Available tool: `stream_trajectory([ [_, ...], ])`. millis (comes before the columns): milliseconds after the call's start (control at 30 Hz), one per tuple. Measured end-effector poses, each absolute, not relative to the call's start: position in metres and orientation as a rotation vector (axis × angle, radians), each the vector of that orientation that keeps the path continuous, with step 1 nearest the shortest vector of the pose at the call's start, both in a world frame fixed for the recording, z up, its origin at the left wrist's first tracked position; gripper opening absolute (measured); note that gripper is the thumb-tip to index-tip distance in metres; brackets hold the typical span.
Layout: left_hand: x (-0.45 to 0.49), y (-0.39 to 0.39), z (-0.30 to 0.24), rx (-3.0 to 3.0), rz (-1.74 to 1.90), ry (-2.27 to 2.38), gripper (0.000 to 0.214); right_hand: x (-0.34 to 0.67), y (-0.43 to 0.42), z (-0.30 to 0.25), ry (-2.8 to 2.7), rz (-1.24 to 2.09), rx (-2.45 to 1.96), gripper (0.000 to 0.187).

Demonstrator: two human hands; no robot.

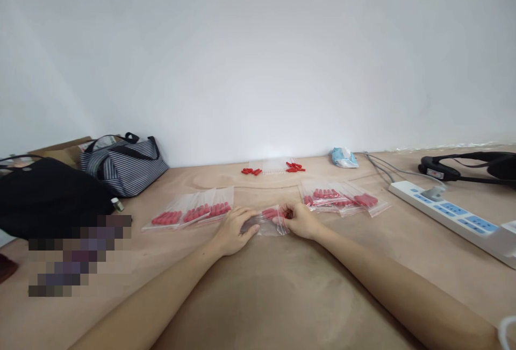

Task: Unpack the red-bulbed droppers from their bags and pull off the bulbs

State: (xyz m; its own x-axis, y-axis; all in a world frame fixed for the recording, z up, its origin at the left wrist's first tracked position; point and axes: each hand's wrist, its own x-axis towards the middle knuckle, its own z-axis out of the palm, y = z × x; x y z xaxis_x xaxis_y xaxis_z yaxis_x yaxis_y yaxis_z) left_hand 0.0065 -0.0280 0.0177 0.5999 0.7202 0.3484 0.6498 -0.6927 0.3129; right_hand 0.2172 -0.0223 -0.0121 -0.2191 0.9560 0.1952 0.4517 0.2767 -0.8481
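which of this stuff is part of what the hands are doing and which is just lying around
In use: small clear plastic zip bag of red pieces, under left hand, pinched by right hand; filled clear bags at left, more at right; loose red pieces at the back

Lying about: striped fabric handbag; black bag; white power strip; blue-white packet; black headset

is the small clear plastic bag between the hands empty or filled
Filled: small red pieces show through the clear plastic bag held between left hand and right hand.
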Motion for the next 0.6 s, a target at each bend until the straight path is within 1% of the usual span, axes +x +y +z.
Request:
stream_trajectory([
  [133, 0.005, -0.027, 0.016, 2.671, 0.685, 1.148, 0.027, 0.221, -0.019, -0.013, -1.776, 0.856, -1.292, 0.012],
  [200, 0.005, -0.026, 0.016, 2.670, 0.691, 1.156, 0.027, 0.226, -0.018, -0.010, -1.714, 0.893, -1.348, 0.014],
  [300, 0.005, -0.026, 0.016, 2.671, 0.696, 1.155, 0.027, 0.235, -0.019, -0.001, -1.639, 1.063, -1.434, 0.019],
  [400, 0.006, -0.027, 0.017, 2.667, 0.685, 1.154, 0.026, 0.240, -0.023, 0.007, -1.700, 1.198, -1.394, 0.024],
  [467, 0.006, -0.028, 0.018, 2.659, 0.681, 1.162, 0.027, 0.240, -0.024, 0.008, -1.774, 1.202, -1.317, 0.026],
  [600, 0.006, -0.028, 0.020, 2.649, 0.675, 1.188, 0.027, 0.236, -0.023, 0.004, -1.795, 1.162, -1.289, 0.022],
])
